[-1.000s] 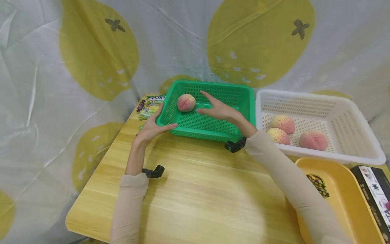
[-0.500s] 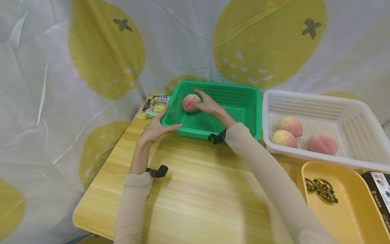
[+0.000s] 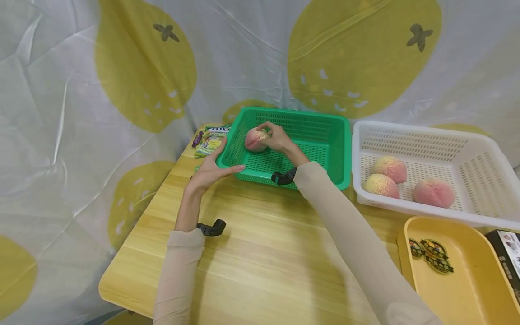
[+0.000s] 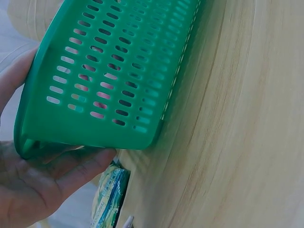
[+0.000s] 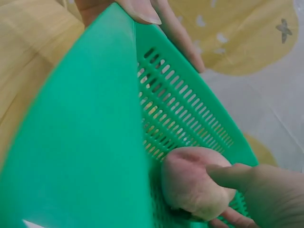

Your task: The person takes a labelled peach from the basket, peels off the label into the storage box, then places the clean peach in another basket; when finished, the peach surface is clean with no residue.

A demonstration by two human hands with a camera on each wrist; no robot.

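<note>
Right hand (image 3: 277, 136) curled round a peach (image 3: 254, 139), just above centre of the head frame, inside the green basket (image 3: 325, 167) at its left end; thumb and fingertips (image 5: 228, 175) pressed on the fruit in the right wrist view. Left hand (image 3: 209, 170) gripping the basket's near-left corner, thumb along the front wall, fingers (image 4: 78, 164) wrapped under the rim. Basket resting on a wooden table (image 3: 260, 253).

To the right, just beside it, a white basket (image 3: 483, 203) with three more peaches (image 3: 389, 169). Lower right corner: a yellow tray (image 3: 459, 289) with stickers, and the edge of a dark box (image 3: 509, 253). Left of the green basket, partly hidden behind the left hand: a snack packet (image 3: 209, 140) and a wrapped candy (image 3: 197, 138). Behind everything, a white curtain (image 3: 81, 90) with large yellow fruit prints. Basket's left wall close beside the peach; right forearm crossing over the front rim.
</note>
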